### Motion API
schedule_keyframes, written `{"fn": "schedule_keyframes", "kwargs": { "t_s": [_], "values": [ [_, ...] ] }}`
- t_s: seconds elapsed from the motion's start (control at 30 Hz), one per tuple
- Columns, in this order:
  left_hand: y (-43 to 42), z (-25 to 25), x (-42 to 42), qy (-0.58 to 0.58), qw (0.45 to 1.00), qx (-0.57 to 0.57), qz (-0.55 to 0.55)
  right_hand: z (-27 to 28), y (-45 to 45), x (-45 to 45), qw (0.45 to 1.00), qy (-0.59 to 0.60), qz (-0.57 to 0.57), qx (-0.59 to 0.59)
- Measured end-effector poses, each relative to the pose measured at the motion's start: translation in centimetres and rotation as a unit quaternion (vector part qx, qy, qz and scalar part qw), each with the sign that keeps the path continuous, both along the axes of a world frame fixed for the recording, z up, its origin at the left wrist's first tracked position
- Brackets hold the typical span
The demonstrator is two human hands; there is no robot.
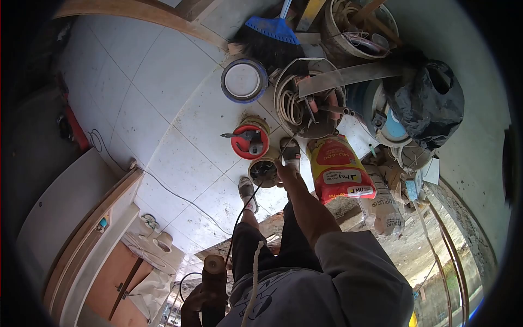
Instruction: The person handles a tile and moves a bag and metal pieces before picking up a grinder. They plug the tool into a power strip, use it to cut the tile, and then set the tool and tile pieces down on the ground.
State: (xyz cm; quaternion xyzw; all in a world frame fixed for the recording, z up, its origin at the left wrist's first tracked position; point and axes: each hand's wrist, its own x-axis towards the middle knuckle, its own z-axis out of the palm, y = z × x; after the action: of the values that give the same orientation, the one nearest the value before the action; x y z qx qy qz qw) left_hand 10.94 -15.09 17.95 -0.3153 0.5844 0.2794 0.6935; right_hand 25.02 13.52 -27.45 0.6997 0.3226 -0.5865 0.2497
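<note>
My right hand is closed around a thin black cable beside a small bucket with dark contents. From the hand, the cable runs up toward a larger bucket and down past my leg. At the lower left, my left hand, in shadow, is wrapped around a brown cylinder with a pale round end; its exact kind is unclear. Next to the small bucket stands a red-rimmed bucket with a brush across it. My sandalled feet flank the small bucket.
A large bucket holds coiled hose and tools. Near it are a lidded paint pail, a blue broom, a red-and-yellow bag and a black plastic bag. A wire crosses the tiled floor. Wooden frames edge the left side.
</note>
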Motion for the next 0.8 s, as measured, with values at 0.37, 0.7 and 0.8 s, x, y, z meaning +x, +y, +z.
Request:
{"fn": "schedule_keyframes", "kwargs": {
  "t_s": [0.37,0.7,0.8],
  "values": [
    [-8.3,-1.6,-10.7,-0.043,0.987,0.084,-0.133,12.3,2.2,-4.8,0.874,0.207,-0.437,0.041],
    [-12.6,-3.4,-20.4,0.075,0.920,0.299,-0.243,32.0,-10.3,13.0,0.757,0.285,-0.520,0.276],
    [-9.8,-2.0,-19.3,0.064,0.907,0.330,-0.255,35.1,-15.3,21.7,0.656,0.257,-0.624,0.339]
  ]
}}
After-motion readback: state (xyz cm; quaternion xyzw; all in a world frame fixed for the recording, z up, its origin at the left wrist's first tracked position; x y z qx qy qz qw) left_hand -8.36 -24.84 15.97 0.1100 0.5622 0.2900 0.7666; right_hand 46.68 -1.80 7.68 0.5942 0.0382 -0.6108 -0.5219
